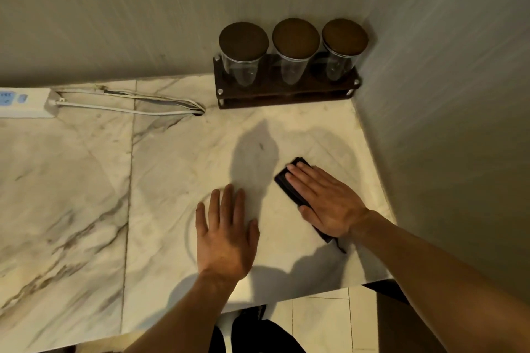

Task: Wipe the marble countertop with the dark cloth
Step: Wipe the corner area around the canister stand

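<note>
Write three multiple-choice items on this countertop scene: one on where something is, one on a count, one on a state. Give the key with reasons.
1. Where does the dark cloth lie?
A. under the right hand
B. beside the power strip
C. on the jar rack

2. How many lidded jars stand in the rack?
A. two
B. three
C. five

3. How is the left hand?
A. clenched around the cloth
B. lifted off the countertop
C. flat, fingers spread

Key: A, the right hand presses on it; B, three brown lids show; C, its palm rests on bare marble countertop.
</note>
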